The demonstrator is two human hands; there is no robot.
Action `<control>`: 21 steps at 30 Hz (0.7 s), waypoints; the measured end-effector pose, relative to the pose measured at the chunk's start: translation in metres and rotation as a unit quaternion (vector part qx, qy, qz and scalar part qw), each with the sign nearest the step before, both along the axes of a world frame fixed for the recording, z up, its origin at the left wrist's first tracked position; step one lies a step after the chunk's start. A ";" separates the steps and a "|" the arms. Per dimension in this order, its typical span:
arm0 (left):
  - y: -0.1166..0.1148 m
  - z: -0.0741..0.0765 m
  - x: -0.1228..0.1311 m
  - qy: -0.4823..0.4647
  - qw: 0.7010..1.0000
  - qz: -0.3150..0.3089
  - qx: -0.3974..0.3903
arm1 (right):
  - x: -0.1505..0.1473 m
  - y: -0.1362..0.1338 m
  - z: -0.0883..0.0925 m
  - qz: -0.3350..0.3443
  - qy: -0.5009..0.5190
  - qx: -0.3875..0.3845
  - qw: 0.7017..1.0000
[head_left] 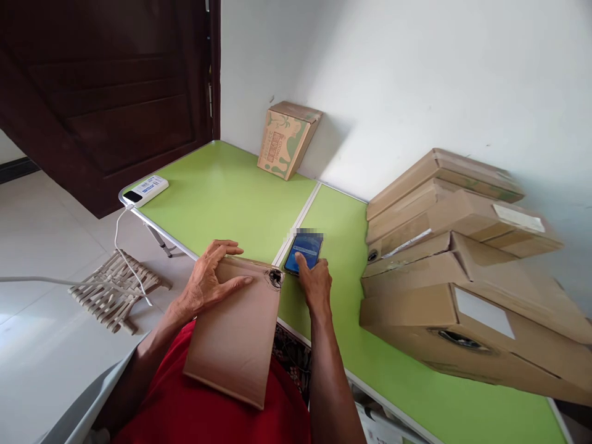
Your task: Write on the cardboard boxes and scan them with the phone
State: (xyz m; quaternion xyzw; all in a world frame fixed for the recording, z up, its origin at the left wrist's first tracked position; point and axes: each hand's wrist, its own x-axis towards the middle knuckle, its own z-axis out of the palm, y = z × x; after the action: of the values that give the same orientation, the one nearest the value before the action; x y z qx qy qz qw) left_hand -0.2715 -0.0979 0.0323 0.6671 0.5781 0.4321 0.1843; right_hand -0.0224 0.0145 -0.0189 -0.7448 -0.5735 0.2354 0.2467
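Observation:
My left hand (213, 279) grips a flat brown cardboard box (235, 333) near its far end. The thumb lies across the top face and the other fingers reach over the far edge. This box is tilted between my red shirt and the table's front edge, and a dark ragged hole (275, 278) marks its far right corner. Just right of it, my right hand (316, 280) is closed around a smartphone (303, 250), thumb over the lit blue screen. Part of the screen is pixelated. The phone is low over the green table, and whether it touches the surface I cannot tell.
Several cardboard boxes (416, 314) are stacked along the right side. A printed carton (282, 142) leans against the wall at the back. At the left corner of the green folding table (208, 185) lies a white device (147, 191) with a cable. A woven stool (113, 293) stands below.

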 end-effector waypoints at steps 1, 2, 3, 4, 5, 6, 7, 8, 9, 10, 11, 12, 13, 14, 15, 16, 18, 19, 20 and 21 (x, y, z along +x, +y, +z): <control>-0.001 0.000 0.001 -0.008 1.000 0.004 -0.004 | -0.001 -0.001 0.002 0.002 -0.024 -0.004 1.000; -0.002 0.000 0.001 -0.015 1.000 0.009 -0.009 | -0.002 -0.003 0.004 0.005 -0.037 -0.010 0.999; -0.004 0.000 0.002 -0.022 1.000 0.013 -0.017 | -0.002 -0.006 0.006 0.007 -0.044 -0.016 0.999; -0.005 0.000 0.002 -0.028 0.999 0.018 -0.026 | -0.003 -0.008 0.008 0.012 -0.054 -0.019 0.998; -0.006 0.000 0.003 -0.037 0.998 0.023 -0.035 | -0.003 -0.011 0.009 0.017 -0.061 -0.021 0.998; -0.007 0.000 0.003 -0.052 0.997 0.027 -0.043 | -0.003 -0.013 0.011 0.022 -0.067 -0.022 0.997; -0.008 0.000 0.003 -0.074 0.996 0.032 -0.049 | -0.003 -0.016 0.012 0.027 -0.069 -0.022 0.997; -0.009 0.000 0.003 -0.100 0.993 0.039 -0.054 | -0.003 -0.019 0.013 0.032 -0.070 -0.020 0.997; -0.010 -0.001 0.002 -0.131 0.989 0.049 -0.055 | -0.003 -0.023 0.014 0.037 -0.067 -0.014 0.997; -0.010 -0.002 0.002 -0.161 0.984 0.061 -0.052 | -0.002 -0.028 0.016 0.043 -0.062 -0.006 0.997; -0.011 -0.004 0.001 -0.192 0.977 0.075 -0.046 | -0.001 -0.035 0.017 0.052 -0.054 0.006 0.997; -0.012 -0.007 0.001 -0.225 0.969 0.092 -0.037 | 0.000 -0.044 0.018 0.065 -0.044 0.020 0.997; -0.014 -0.012 0.001 -0.266 0.957 0.109 -0.029 | 0.001 -0.055 0.019 0.083 -0.034 0.034 0.995; -0.016 -0.018 0.001 -0.317 0.940 0.121 -0.027 | 0.003 -0.068 0.019 0.106 -0.014 0.047 0.993; -0.020 -0.025 0.002 -0.371 0.919 0.129 -0.033 | 0.005 -0.083 0.018 0.128 0.022 0.053 0.990; -0.026 -0.033 0.002 -0.417 0.897 0.136 -0.048 | 0.007 -0.100 0.016 0.149 0.069 0.050 0.985; -0.043 -0.051 0.005 -0.459 0.869 0.158 -0.100 | 0.010 -0.134 0.010 0.179 0.190 0.022 0.965; -0.053 -0.060 0.006 -0.452 0.865 0.175 -0.129 | 0.010 -0.149 0.007 0.190 0.238 0.011 0.953; -0.064 -0.069 0.008 -0.437 0.864 0.194 -0.157 | 0.009 -0.163 0.003 0.196 0.272 0.005 0.942; -0.073 -0.076 0.009 -0.430 0.861 0.210 -0.175 | 0.007 -0.174 0.000 0.200 0.290 0.006 0.936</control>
State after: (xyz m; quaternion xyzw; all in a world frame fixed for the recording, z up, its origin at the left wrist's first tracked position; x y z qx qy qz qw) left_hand -0.2628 -0.1714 -0.0433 0.2348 0.6340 0.5960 0.4333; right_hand -0.0158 -0.1596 -0.0186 -0.5126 -0.6155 0.4823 0.3548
